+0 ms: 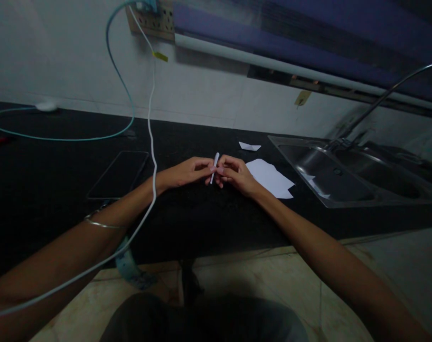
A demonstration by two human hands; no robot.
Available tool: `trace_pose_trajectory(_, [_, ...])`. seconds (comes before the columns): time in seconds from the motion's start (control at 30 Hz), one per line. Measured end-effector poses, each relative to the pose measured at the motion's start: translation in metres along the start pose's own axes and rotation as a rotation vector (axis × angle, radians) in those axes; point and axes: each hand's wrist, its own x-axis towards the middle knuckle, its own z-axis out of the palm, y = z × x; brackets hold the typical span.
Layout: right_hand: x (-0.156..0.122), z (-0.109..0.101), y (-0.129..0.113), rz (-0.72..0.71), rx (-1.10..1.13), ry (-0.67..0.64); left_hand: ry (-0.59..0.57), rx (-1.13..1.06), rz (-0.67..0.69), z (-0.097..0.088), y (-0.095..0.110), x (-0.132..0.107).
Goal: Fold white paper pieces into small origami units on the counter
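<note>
Nearest the camera, both forearms reach out over the tiled floor to a black counter [201,223]. A thin bangle [98,222] sits on the left wrist, and a white cable [152,142] hangs across that forearm.

At mid-counter the left hand [187,172] and right hand [237,175] meet, fingertips touching. Between them stands a paper strip [213,167], narrow and white, tilted slightly from upright and held just above the counter. Both hands are closed narrowly on it: thumbs and forefingers pinch its lower half and the other fingers curl in. The light is dim, so I cannot tell whether the strip is rolled or folded flat.

Tightening such a slim piece likely goes best with the pinches close together and low. The free top then stays straight, and pressure can run along the edge in short steps rather than all at once. Resting the wrists on the counter should steady it.

A dark phone [119,175] lies flat left of the hands. Loose white sheets [271,178] lie just beside the right hand, with a small folded piece [249,146] beyond them. Farther right is a steel sink [290,141] with a curved faucet [380,99]. A teal cable [119,76] loops along the back, climbing the wall to a socket board [152,21].
</note>
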Motion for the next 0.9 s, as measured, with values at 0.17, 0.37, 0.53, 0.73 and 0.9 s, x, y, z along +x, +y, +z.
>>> trace_pose_trajectory(0.17, [-0.002, 0.003, -0.002, 0.027, 0.023, -0.06, -0.051, -0.014, 0.04, 0.006, 0.008, 0.0])
trace_pose_trajectory(0.37, [0.001, 0.0, 0.001, 0.062, 0.082, -0.069, -0.005, -0.151, 0.006, 0.012, 0.005, -0.002])
trace_pose_trajectory(0.53, [0.002, -0.002, 0.004, 0.011, 0.215, -0.123, -0.023, -0.285, 0.009, 0.018, 0.005, -0.002])
trace_pose_trajectory(0.73, [0.002, -0.004, 0.007, 0.0, 0.151, -0.056, 0.017, -0.186, -0.061, 0.019, 0.007, -0.001])
trace_pose_trajectory(0.9, [0.001, -0.004, 0.01, -0.042, -0.085, -0.017, 0.088, 0.001, -0.079, 0.018, 0.007, 0.0])
